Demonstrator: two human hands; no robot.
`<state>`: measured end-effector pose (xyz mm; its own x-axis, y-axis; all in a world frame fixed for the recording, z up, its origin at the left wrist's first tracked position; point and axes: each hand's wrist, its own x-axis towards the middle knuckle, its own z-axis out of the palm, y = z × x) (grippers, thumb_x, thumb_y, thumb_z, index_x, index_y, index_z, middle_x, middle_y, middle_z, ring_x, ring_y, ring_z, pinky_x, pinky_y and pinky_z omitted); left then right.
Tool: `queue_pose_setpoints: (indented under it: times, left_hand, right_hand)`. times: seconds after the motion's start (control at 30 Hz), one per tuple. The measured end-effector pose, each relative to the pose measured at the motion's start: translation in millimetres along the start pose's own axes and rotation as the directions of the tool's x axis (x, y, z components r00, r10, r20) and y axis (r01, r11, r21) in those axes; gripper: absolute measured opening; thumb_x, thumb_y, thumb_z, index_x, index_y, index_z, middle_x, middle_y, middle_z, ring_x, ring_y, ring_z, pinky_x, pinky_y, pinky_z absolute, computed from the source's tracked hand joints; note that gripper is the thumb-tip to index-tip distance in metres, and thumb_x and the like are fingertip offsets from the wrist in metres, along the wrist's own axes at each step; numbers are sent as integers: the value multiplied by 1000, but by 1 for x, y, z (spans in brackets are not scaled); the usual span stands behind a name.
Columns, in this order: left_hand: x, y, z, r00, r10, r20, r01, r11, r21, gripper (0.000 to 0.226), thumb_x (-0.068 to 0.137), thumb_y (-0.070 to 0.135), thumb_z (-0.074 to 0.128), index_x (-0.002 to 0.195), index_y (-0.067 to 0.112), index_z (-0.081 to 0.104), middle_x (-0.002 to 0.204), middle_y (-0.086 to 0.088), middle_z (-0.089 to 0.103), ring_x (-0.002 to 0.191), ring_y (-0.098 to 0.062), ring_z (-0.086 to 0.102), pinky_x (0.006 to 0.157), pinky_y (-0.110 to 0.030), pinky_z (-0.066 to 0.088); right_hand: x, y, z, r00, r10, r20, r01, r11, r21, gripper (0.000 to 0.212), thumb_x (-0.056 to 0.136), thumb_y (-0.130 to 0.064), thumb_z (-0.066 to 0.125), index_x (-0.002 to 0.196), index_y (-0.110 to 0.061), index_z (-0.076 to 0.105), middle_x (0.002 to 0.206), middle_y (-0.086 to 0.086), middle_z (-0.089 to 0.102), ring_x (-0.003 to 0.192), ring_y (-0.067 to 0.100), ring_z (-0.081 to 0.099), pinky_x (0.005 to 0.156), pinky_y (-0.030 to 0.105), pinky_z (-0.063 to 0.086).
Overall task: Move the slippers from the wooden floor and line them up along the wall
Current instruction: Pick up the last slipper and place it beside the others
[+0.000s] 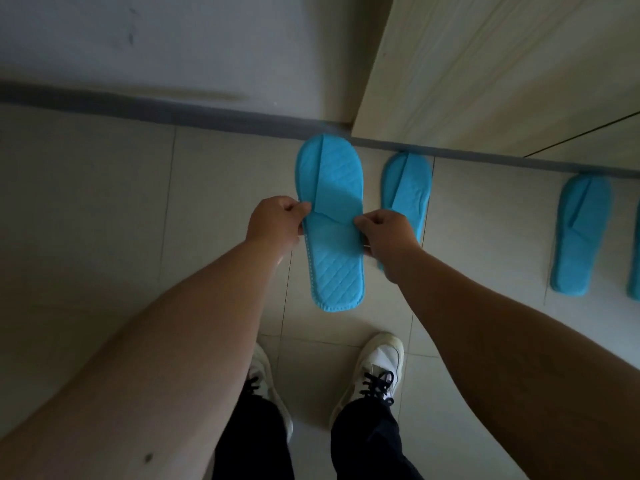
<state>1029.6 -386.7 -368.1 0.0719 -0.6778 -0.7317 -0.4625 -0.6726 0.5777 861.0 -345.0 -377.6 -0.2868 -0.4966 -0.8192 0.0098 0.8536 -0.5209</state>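
Note:
A flat blue slipper (330, 220) hangs above the tiled floor, toe pointing at the wall. My left hand (277, 220) pinches its left edge and my right hand (386, 232) pinches its right edge at mid-length. A second blue slipper (405, 183) lies on the tiles just right of it, toe against the skirting, partly hidden by my right hand. A third blue slipper (580, 233) lies farther right along the wall. A sliver of another blue slipper (635, 268) shows at the right frame edge.
A white wall with a grey skirting (166, 109) runs across the top. A light wooden cabinet (502, 67) stands at the upper right. My two white sneakers (377, 368) stand on the beige tiles below the held slipper.

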Motion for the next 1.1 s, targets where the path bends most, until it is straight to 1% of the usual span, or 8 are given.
queue_pose_setpoints:
  times: [0.13,0.27,0.4,0.53,0.73,0.8,0.97,1.1]
  left_hand:
    - [44,-17,6,996,71,-53,-64,989,136,22,90,28,59,81,12,70,85,-12,74,82,-30,72,78,-50,59]
    - [85,-38,21,990,116,-75,-99,974,205,17,91,23,57,86,14,72,87,-9,74,83,-27,71,79,-46,59]
    - [112,-51,33,980,184,-81,-149,935,322,20,91,20,55,91,11,72,89,-8,74,83,-24,68,75,-33,55]
    - [134,-61,42,972,217,-94,-168,912,374,19,91,19,55,89,11,72,87,-7,72,76,-21,63,67,-29,47]
    - [152,-68,48,974,201,-104,-151,919,363,18,89,21,57,92,9,71,90,-10,72,86,-28,67,77,-39,56]
    - [153,-68,49,975,200,-95,-154,920,362,17,91,22,57,94,11,70,92,-8,72,88,-26,68,77,-36,55]
    - [156,-73,49,973,179,-149,-104,906,410,19,92,19,55,103,9,66,102,-8,70,87,-21,61,74,-29,45]
    - [158,-77,50,972,183,-150,-101,894,437,18,92,20,55,102,9,65,102,-10,70,93,-25,64,76,-31,48]
  right_hand:
    - [34,15,18,998,-19,-65,15,997,-73,18,85,-22,69,69,-14,63,69,8,66,67,25,61,75,48,58]
    - [70,31,36,988,-63,-142,43,988,-146,20,83,-26,67,65,-18,62,70,7,68,64,23,60,62,38,54]
    - [96,46,50,979,-80,-187,39,976,-213,19,84,-26,64,67,-19,63,74,8,71,57,19,57,52,27,45]
    - [118,53,57,974,-101,-203,41,958,-282,17,87,-27,61,74,-17,67,72,5,68,63,20,61,60,32,52]
    - [136,46,66,970,-138,-201,50,920,-390,19,89,-28,57,79,-16,67,67,2,62,65,23,61,57,30,49]
    - [140,46,70,975,-113,-193,23,910,-415,18,90,-27,57,77,-17,66,68,2,61,66,23,61,58,30,48]
    - [151,43,69,976,-60,-210,-43,890,-453,15,88,-24,57,82,-14,67,72,4,63,73,27,65,68,36,54]
    - [156,42,70,974,-62,-219,-52,876,-480,15,89,-22,56,82,-14,66,69,3,62,74,27,65,78,43,56]
